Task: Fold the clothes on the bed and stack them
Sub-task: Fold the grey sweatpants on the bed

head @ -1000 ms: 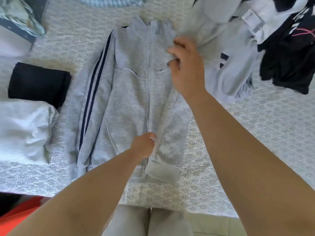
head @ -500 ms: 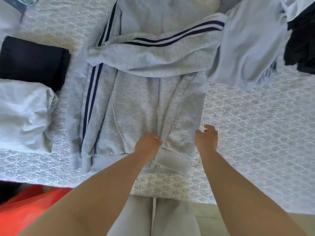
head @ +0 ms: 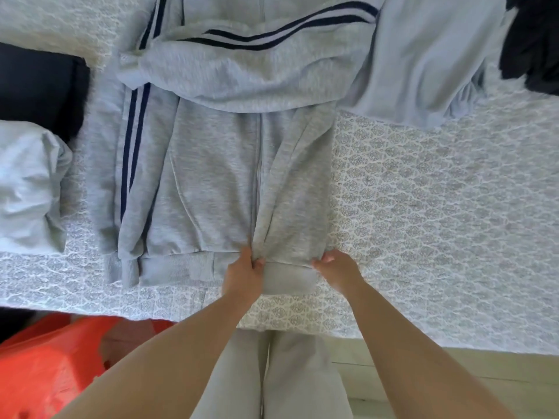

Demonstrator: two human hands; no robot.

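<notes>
A grey zip jacket (head: 208, 176) with dark blue stripes lies flat on the patterned bed cover (head: 438, 207), hem toward me. Its right sleeve is folded across the chest, and its right side is folded in over the front. My left hand (head: 243, 275) pinches the hem by the zip. My right hand (head: 337, 266) grips the hem's folded right corner. Both hands are at the near edge of the jacket.
A folded pale grey garment (head: 28, 189) and a folded dark one (head: 39, 86) lie at the left. A light blue garment (head: 429, 58) and black clothes (head: 532, 43) lie at the top right. An orange object (head: 51, 370) stands by the bed's near edge, left of my legs.
My right hand came back from the jacket's chest, leaving the sleeve folded across it, and took hold of the hem's right corner. My left hand stayed at the hem by the zip.
</notes>
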